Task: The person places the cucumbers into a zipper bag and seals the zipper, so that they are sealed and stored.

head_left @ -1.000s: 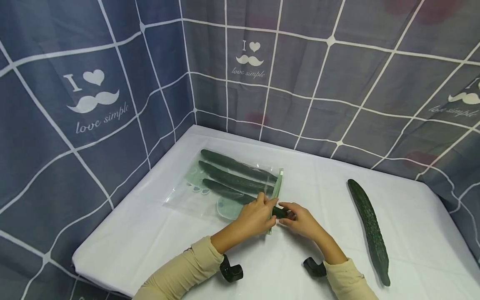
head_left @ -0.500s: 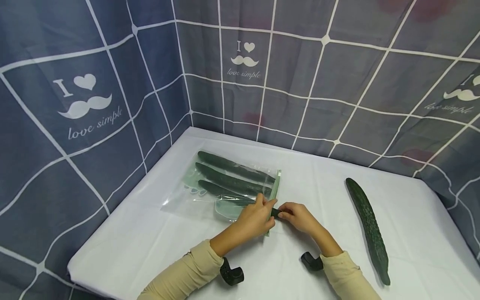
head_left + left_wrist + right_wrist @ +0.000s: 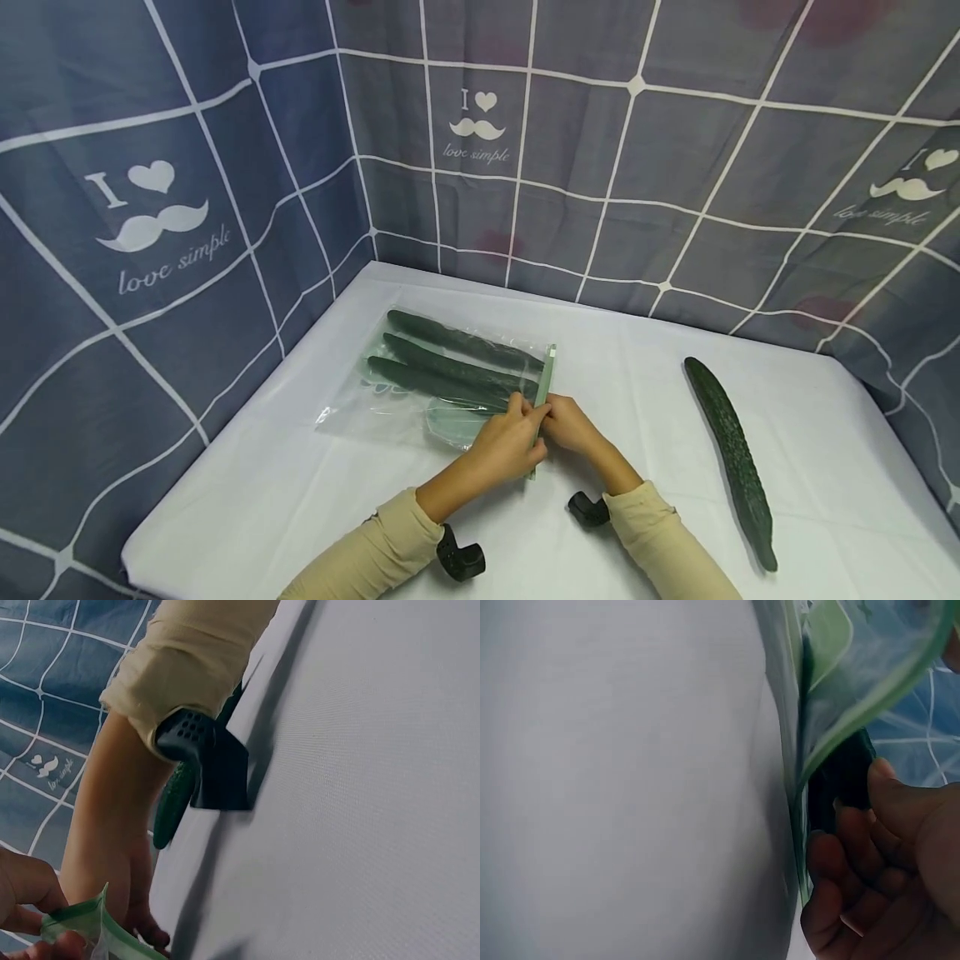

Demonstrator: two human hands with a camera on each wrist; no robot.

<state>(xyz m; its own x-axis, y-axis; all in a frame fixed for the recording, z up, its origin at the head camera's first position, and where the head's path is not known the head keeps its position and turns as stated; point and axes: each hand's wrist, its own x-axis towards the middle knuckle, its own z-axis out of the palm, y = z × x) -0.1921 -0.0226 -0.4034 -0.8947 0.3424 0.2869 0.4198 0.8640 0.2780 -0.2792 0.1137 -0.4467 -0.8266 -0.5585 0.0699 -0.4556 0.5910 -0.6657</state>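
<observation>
3 cucumbers (image 3: 450, 367) lie inside a clear zip bag (image 3: 390, 408) on the white table (image 3: 300, 500), toward its back left. the left hand (image 3: 510, 446) pinches the bag's green mouth strip (image 3: 546, 383); the right hand (image 3: 570, 425), fingers curled, holds the nearest cucumber's end at that opening. 1 more cucumber (image 3: 731, 458) lies well apart on the right.

The cucumbers (image 3: 450, 367) inside the bag are dark green, and the single cucumber (image 3: 731, 454) lying apart is also dark green with a rough skin. The zip bag (image 3: 420, 400) is clear, with a pale green closing strip and pale green prints. The tablecloth (image 3: 637, 375) is white. The backdrop curtain (image 3: 675, 167) is grey-blue with a white grid and white moustache prints. The sleeves (image 3: 375, 542) are beige.
</observation>
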